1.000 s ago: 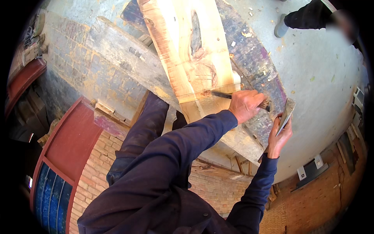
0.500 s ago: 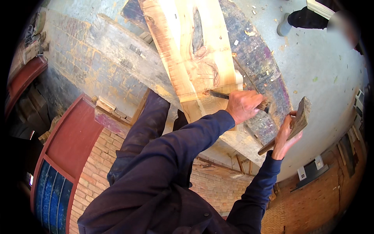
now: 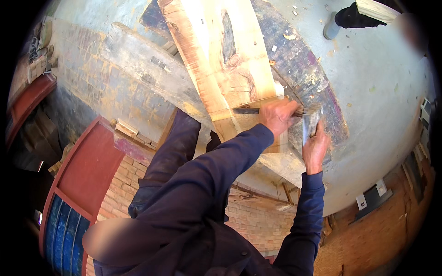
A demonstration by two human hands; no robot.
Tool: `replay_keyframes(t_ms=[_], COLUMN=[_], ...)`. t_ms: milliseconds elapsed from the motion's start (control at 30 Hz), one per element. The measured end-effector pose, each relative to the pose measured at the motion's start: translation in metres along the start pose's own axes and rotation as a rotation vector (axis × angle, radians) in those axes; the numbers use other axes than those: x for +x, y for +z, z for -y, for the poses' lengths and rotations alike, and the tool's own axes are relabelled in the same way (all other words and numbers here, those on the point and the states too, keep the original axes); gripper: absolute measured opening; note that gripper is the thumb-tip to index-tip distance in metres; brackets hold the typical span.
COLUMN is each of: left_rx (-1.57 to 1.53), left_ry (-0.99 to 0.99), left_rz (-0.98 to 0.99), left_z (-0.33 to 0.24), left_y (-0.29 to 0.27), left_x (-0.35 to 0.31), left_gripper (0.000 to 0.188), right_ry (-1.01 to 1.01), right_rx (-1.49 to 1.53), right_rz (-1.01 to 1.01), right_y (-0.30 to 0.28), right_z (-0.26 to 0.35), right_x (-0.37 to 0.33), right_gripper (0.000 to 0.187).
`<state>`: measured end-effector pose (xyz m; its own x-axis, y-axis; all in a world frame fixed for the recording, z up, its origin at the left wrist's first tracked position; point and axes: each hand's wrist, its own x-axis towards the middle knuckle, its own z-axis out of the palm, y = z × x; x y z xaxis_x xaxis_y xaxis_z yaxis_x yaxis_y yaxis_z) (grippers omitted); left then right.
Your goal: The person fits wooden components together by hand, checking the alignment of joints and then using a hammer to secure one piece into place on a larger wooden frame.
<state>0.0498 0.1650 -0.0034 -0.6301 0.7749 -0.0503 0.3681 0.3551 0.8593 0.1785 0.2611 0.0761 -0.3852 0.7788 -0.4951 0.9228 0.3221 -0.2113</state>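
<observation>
My left hand [image 3: 278,116] is closed around the handle of a chisel [image 3: 246,111]. The chisel lies nearly level, its dark blade pointing left, with its tip at the cross line near the close end of a wide wooden board [image 3: 216,60]. This board has pale wood, a brown edge on its left and a dark knot streak. To the right, my right hand [image 3: 316,146] grips a broad-headed striking tool [image 3: 313,118], blurred by motion. Its head is at the handle end of the chisel; whether they touch I cannot tell.
Beneath the board is a worn, paint-stained bench [image 3: 294,55] with scattered wood chips. A grey beam [image 3: 152,64] runs along its left. At the upper right are another person's shoe [image 3: 331,30] and a pale plank [image 3: 377,11]. A red-framed panel [image 3: 92,161] stands lower left.
My right hand has swung the striking tool up and left to the chisel's handle end. My left hand and the chisel have shifted slightly left, and the blade lies more level.
</observation>
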Motion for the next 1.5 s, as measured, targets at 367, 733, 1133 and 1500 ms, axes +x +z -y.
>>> replay_keyframes(t_ms=[367,733,1133,1500], left_rx=[-0.106,-0.088,-0.019,-0.031], left_ry=[0.085,0.005,-0.022,-0.009], left_rz=[-0.117,-0.116,-0.108,-0.129], left_z=[-0.026,-0.026,-0.018,-0.011], left_y=[-0.007,-0.006,-0.004,-0.016], left_x=[0.014,0.022,0.015,0.01], left_gripper=[0.031,0.031,0.029,0.028], right_ry=[0.09,0.013,-0.023,-0.004], right_rx=[0.421,0.322,0.329,0.333], right_rz=[-0.201,-0.275,-0.218,-0.278], right_y=[-0.025,-0.045,-0.032,-0.04], right_z=[0.002,0.012,0.009,0.015], right_x=[-0.002,0.026,0.029,0.034], right_gripper=[0.007,0.014,0.019,0.013])
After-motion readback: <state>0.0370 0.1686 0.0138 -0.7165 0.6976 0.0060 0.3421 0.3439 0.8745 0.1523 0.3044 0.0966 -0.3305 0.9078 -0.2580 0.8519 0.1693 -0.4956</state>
